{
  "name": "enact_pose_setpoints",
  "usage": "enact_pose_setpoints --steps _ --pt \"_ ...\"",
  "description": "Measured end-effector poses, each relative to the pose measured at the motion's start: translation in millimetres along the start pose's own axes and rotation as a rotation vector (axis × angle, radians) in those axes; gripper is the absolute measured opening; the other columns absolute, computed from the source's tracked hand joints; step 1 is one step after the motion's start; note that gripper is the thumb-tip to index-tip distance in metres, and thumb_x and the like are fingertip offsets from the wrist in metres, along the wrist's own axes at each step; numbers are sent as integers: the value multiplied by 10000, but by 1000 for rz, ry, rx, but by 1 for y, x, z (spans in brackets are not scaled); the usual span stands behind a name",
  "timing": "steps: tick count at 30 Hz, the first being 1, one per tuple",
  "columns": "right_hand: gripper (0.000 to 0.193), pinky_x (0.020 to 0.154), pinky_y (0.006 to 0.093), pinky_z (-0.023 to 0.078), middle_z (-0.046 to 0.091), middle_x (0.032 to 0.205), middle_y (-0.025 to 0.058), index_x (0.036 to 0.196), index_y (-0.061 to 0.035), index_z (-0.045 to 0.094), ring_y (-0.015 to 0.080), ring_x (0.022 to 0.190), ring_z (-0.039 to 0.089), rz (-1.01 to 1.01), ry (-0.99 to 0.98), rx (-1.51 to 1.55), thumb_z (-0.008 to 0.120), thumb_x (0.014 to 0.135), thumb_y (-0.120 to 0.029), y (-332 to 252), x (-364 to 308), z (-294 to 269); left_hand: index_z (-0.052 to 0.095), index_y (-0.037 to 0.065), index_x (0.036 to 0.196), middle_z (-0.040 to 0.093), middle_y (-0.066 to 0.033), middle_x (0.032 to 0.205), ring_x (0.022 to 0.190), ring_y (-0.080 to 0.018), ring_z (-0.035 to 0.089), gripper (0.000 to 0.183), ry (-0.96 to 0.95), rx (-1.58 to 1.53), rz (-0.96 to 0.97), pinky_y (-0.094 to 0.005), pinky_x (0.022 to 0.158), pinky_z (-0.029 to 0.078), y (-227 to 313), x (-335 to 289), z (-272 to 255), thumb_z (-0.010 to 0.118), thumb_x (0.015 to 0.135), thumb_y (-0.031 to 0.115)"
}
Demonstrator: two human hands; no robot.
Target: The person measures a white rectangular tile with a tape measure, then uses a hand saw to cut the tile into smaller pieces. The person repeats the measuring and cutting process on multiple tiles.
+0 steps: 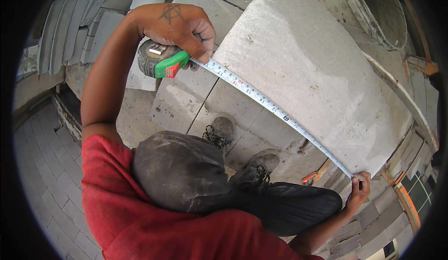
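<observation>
A large pale grey slab [303, 69] slants across the upper middle and right. Along its near edge stretches the white blade of a tape measure [252, 92]. My left hand [179, 27] pinches the blade with thumb and fingers at the slab's left corner. Just below that hand hangs the dark case of the tape measure, with green and red parts. At the slab's lower right corner my right hand [360, 190] is closed on the far end of the blade. Its hook is hidden by the fingers.
My boots [221, 128] stand on grey paving below the slab. An orange-handled tool [315, 175] lies near the right knee. Stacked grey blocks [77, 22] fill the upper left. A round, crusted container [378, 13] stands at the upper right.
</observation>
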State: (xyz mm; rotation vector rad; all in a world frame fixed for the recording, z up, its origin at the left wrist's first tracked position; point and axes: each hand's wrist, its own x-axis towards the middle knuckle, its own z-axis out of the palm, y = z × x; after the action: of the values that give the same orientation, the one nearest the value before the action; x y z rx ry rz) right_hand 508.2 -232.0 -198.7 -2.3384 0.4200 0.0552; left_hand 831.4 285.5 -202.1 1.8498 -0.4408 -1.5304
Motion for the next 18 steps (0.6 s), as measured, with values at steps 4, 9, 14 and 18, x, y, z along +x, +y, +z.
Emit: enact_pose_setpoints --steps 4,9,14,18 --pt "215 753 275 390 492 840 61 829 15 599 178 817 476 6 8 -25 711 830 -169 -1 0 0 682 -60 861 697 -112 750 638 -144 681 195 -3 -18 7 -254 603 550 -1 0 0 724 799 120" --pt "227 748 276 391 492 834 63 822 18 595 175 808 474 15 24 -20 710 832 -177 -1 0 1 690 -61 866 701 -123 760 651 -151 687 203 -18 -37 20 -260 611 557 -6 3 -2 743 779 114" --pt "256 728 271 384 488 831 58 815 17 586 168 800 469 12 16 -41 706 843 -208 0 1 1 687 -63 876 700 -137 776 667 -164 695 250 -51 5 81 -267 618 563 -12 7 -6 762 750 139" --pt "269 712 266 379 486 833 54 809 16 575 163 794 464 19 17 -59 700 850 -218 0 1 -1 708 -52 869 711 -115 776 667 -143 687 206 -65 -47 31 -251 620 553 -13 10 -8 788 744 91"
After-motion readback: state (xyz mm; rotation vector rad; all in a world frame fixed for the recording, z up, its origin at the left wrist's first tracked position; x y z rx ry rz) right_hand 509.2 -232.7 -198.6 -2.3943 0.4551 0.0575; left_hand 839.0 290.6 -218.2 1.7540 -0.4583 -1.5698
